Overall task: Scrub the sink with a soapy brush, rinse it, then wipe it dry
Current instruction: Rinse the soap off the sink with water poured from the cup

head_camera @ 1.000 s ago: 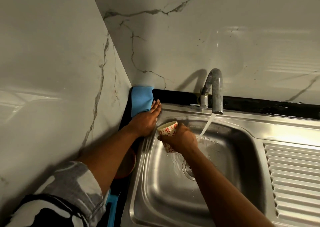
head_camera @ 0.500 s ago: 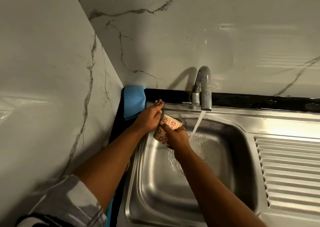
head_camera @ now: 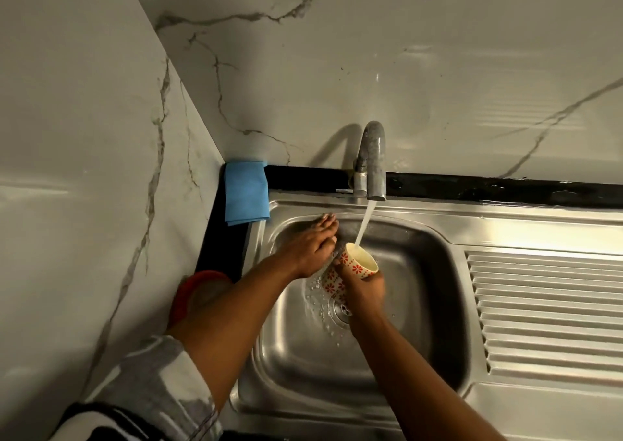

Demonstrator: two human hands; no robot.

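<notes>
Two marble-look walls fill most of your view: the back wall (head_camera: 404,70) across 12 o'clock and the side wall (head_camera: 67,137) from 8 to 11 o'clock. They meet in a corner at about 11.

Below them lies the steel sink (head_camera: 424,322), its basin at the centre of your view. Its ribbed drainboard (head_camera: 546,312) runs off at 3 o'clock. A black strip (head_camera: 488,189) runs between the sink's back rim and the back wall.

Your grey patterned sleeve (head_camera: 155,383) shows at 7 o'clock, and both bare forearms reach up into the basin.

The faucet (head_camera: 372,157) stands at 12 o'clock of the basin, curving forward over it. A folded blue cloth (head_camera: 246,193) hangs in the corner at 11 o'clock, just beside the sink's rim and apart from both hands. A red-rimmed round thing (head_camera: 188,289) sits at 9 o'clock, partly hidden behind your left forearm.

Your hands are close together in the back left part of the basin. Your left hand (head_camera: 310,248) lies with its fingers straight, pointing toward 1 o'clock. The fingertips reach the basin's back wall, and the hand holds nothing. Whether its thumb touches the cup cannot be told.

Your right hand (head_camera: 365,289) wraps from below round a cup (head_camera: 354,265) with red flowers. The cup is tilted, with its mouth turned toward 1 o'clock.

A stream of water (head_camera: 364,221) falls from the spout into the cup's mouth. The drain (head_camera: 338,309) shows at 6 o'clock of the cup, half covered by your right wrist, with wet splashes around it.
</notes>
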